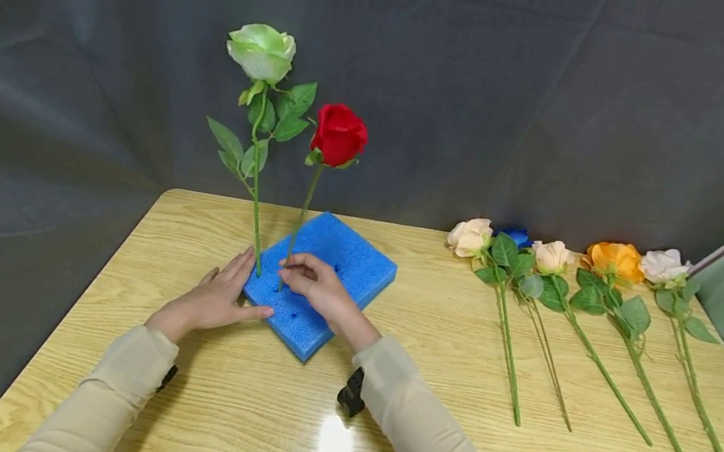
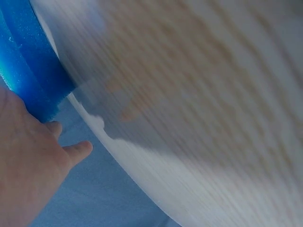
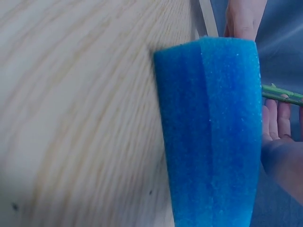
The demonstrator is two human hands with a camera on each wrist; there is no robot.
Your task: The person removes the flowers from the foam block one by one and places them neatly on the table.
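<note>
A blue foam block (image 1: 357,257) lies at an angle on the table. In the head view, a red rose (image 1: 341,136) stands upright with the lower end of its stem at the block's face, and my right hand (image 1: 321,295) pinches that stem low down. A pale green rose (image 1: 261,52) rises from the block's left corner, leaning slightly left. My left hand (image 1: 214,304) rests against the block's left side, fingers extended and thumb spread along the near edge. The left wrist view also catches this hand (image 2: 33,161) beside the foam. Fingers partly hide the red rose's stem.
On the right side of the table lie several loose roses: a cream rose (image 1: 471,238), a blue rose (image 1: 518,238), another cream rose (image 1: 552,257), an orange rose (image 1: 614,262) and a whitish rose (image 1: 664,268). A dark curtain (image 1: 427,86) hangs behind the table.
</note>
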